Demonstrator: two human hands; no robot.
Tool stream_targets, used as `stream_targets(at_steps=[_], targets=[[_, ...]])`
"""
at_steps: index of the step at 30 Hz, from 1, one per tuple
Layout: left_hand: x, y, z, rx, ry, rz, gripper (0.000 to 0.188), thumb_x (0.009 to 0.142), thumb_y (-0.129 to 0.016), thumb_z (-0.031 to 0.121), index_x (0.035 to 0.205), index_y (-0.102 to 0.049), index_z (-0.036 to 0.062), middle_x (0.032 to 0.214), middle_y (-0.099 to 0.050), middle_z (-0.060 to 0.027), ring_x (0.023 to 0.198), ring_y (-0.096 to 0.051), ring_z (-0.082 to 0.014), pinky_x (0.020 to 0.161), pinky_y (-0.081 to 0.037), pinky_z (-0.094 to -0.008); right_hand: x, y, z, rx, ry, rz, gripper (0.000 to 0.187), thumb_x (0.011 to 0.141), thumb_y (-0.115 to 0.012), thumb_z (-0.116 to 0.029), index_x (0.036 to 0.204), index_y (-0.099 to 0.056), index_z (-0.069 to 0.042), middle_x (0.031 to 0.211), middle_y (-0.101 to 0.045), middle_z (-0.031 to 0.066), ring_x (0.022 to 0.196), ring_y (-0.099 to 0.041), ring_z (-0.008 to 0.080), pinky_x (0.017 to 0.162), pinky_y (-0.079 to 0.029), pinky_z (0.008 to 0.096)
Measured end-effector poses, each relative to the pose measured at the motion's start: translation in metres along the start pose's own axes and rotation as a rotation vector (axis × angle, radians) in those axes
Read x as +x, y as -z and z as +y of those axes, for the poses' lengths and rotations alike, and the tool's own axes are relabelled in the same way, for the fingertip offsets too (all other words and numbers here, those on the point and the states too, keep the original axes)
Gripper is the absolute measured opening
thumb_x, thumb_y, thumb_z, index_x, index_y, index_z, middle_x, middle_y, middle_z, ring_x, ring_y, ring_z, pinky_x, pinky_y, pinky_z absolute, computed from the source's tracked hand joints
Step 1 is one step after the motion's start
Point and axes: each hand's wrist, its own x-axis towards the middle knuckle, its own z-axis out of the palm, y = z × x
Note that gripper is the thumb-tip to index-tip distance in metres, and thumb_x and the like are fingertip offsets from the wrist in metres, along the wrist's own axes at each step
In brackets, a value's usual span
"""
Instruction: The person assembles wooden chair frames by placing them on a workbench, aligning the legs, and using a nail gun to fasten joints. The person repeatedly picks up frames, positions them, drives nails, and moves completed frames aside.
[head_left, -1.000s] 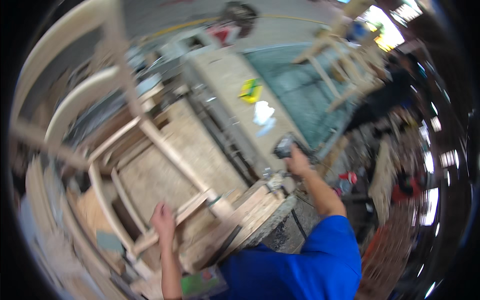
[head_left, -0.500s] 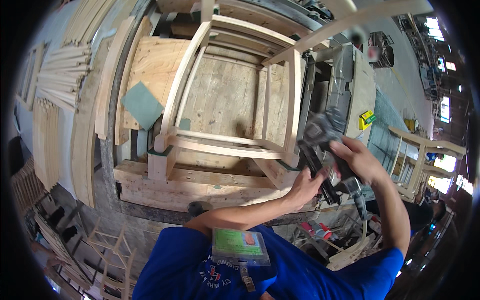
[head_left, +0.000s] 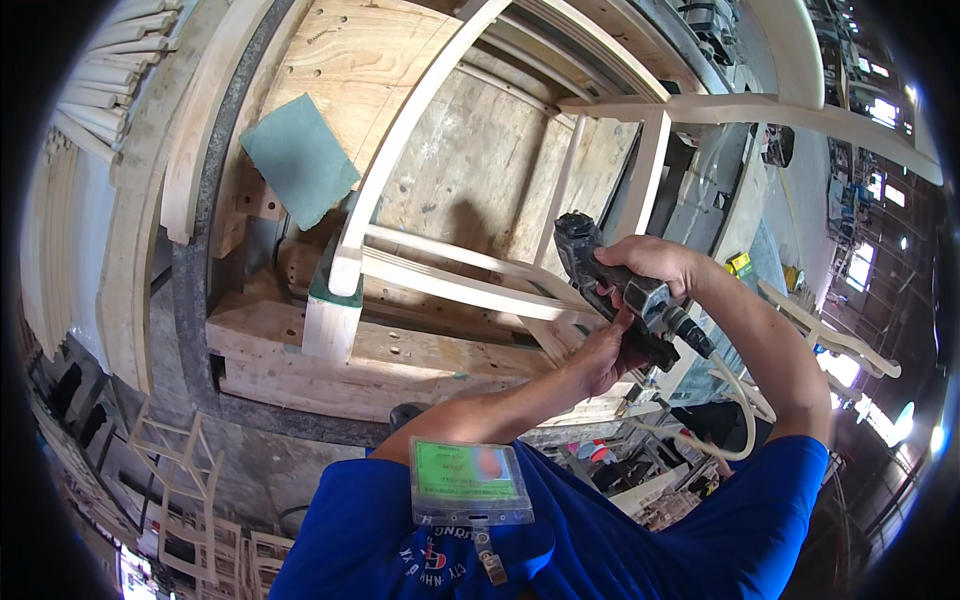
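Head camera: the right hand (head_left: 655,262) is wrapped tight around a black pneumatic nail gun (head_left: 612,285), its nose touching the pale wooden chair frame (head_left: 450,270). The left hand (head_left: 602,352) cups the gun from beneath, fingers closed on it.
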Motion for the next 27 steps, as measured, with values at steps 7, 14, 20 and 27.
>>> stream_targets(at_steps=[7,14,20,27], targets=[[0.002,0.006,0.002,0.006,0.040,0.016,0.056,0.107,-0.051,0.055,0.128,-0.059,0.0037,0.117,-0.074,-0.0123,0.108,-0.074,-0.0240,0.094,-0.063,-0.0383,0.005,0.001,-0.008,0.037,-0.105,0.012,0.044,0.110,-0.055,-0.034,0.117,-0.062,0.010,0.087,-0.072,0.0179,0.065,-0.074,0.0231,0.054,-0.063,0.0369],[-0.002,0.000,-0.008,0.035,0.039,-0.005,0.052,0.111,-0.047,0.050,0.129,-0.059,0.0020,0.120,-0.073,-0.0137,0.110,-0.074,-0.0249,0.098,-0.063,-0.0414,-0.006,0.000,0.004,0.089,-0.097,0.016,0.043,0.110,-0.054,-0.034,0.109,-0.062,0.008,0.081,-0.068,0.0124,0.062,-0.070,0.0202,0.052,-0.060,0.0347],[-0.005,-0.007,-0.015,0.082,0.065,0.039,0.056,0.110,-0.047,0.053,0.128,-0.059,0.0020,0.115,-0.074,-0.0119,0.103,-0.075,-0.0237,0.093,-0.064,-0.0400,-0.024,-0.007,0.011,0.103,-0.070,0.056,0.043,0.110,-0.054,-0.034,0.108,-0.062,0.008,0.085,-0.069,0.0139,0.066,-0.071,0.0187,0.053,-0.062,0.0331],[-0.024,-0.022,0.080,0.069,-0.236,0.194,0.084,0.092,-0.057,0.080,0.145,-0.047,0.0149,0.105,-0.068,-0.0072,0.089,-0.069,-0.0194,0.079,-0.059,-0.0386,-0.057,-0.023,-0.022,-0.764,0.227,0.265,0.046,0.108,-0.051,-0.031,0.124,-0.063,0.010,0.107,-0.071,0.0246,0.095,-0.075,0.0283,0.074,-0.062,0.0376]])
